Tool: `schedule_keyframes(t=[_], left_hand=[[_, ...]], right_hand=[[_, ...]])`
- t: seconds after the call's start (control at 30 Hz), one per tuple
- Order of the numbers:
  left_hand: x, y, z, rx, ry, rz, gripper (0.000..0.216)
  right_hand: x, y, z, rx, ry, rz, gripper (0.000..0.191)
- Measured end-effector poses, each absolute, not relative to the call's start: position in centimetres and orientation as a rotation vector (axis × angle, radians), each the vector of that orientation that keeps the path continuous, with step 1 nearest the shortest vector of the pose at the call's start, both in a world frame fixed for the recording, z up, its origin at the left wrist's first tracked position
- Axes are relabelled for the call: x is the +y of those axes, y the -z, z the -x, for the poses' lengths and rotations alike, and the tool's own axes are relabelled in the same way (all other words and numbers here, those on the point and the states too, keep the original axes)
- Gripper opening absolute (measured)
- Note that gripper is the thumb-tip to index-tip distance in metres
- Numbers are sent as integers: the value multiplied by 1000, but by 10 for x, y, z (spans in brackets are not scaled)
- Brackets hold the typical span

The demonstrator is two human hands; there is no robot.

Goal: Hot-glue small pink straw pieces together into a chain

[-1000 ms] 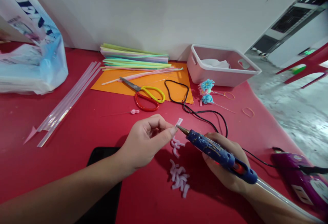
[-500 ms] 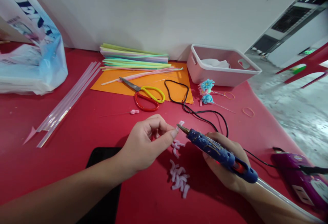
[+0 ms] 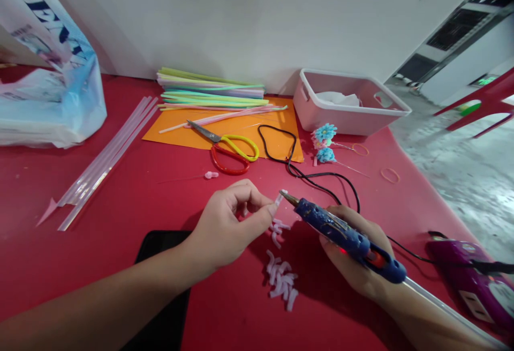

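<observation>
Left fingers point(image 3: 259, 219) pinch a pink strip point(image 3: 278, 200) while right fingers point(image 3: 353, 217) grip a glue gun point(image 3: 334, 229)

At the centre of the frame, the left hand point(image 3: 236, 222) pinches a short pale strip point(image 3: 278, 199). Right of centre, the right hand point(image 3: 363, 268) holds a blue glue gun point(image 3: 337, 228), its nozzle point(image 3: 289, 198) at the strip's upper end. Lower centre, pale pieces point(image 3: 282, 281) lie on the red bench point(image 3: 228, 313); scissors point(image 3: 218, 138) lie upper centre, a pink basket point(image 3: 345, 119) upper right.
</observation>
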State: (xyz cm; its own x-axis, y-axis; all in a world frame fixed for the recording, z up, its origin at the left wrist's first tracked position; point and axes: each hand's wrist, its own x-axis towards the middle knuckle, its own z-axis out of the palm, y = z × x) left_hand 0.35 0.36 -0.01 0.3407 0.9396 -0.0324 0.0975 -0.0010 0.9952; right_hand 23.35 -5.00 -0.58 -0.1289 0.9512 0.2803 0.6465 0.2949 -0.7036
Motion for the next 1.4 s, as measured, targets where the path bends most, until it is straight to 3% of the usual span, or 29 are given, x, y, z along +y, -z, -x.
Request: schedule_keyframes(t=[0.3,0.57,0.7,0.83,1.07,1.4], left_hand=[[7,-5,-9,940,-680,-1047,22],[8,-15,-6,599,-173,-595,28],[9,-15,-7,629,-57,-627,33],[10,-14,-8,645,5,-662,41],[5,-11,-10,683,-78,-776,35],[-13,-7,-10,831,-684,-1852,18]], right_hand=[[-51,11,-245,-1737,-828,1429,3],[-47,5,-234,-958,-1598,1230,40],[-51,1,-225,-907,-1815,1130,46],[-48,3,-223,-952,-1927,1005,39],[-47,6,-221,-875,-1834,1115,42],[-45,-4,-215,-698,-1763,1195,55]])
